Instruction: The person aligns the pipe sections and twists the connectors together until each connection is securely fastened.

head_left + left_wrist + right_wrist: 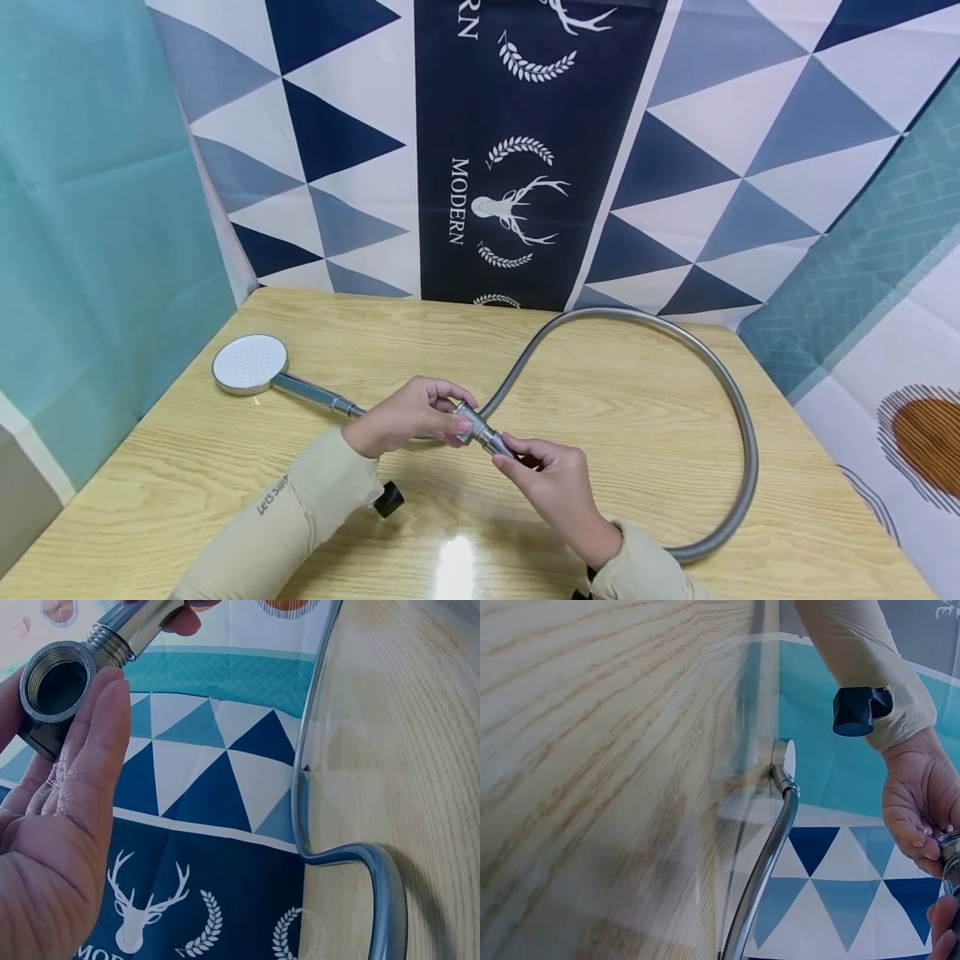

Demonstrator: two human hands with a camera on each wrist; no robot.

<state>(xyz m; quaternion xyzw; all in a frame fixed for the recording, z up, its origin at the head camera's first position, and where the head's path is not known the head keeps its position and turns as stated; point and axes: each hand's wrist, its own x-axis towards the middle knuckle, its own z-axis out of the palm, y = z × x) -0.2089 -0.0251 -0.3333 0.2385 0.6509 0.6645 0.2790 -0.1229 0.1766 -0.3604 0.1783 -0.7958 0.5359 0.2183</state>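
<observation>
My left hand (pixel 408 417) grips a metal tee-shaped pipe fitting (pixel 467 417) between thumb and fingers. In the left wrist view, one mouth of the fitting (pixel 56 682) shows a wide, internally threaded opening. My right hand (pixel 555 483) pinches a shiny metal hose connector (pixel 501 444), which meets the fitting's outer thread (pixel 110 646); some thread turns stay visible. Both parts are above the table. A grey shower hose (pixel 742 417) loops round on the right and passes beneath my right forearm. At the left lies a shower head (pixel 250 364) with a white face, the hose joined to its handle.
The wood-grain table (pixel 637 400) lies beneath everything. A patterned cloth (pixel 345 150) hangs behind its far edge, and a teal sheet (pixel 97 208) hangs at the left. A black wrist device (pixel 388 499) sticks out from my left cuff.
</observation>
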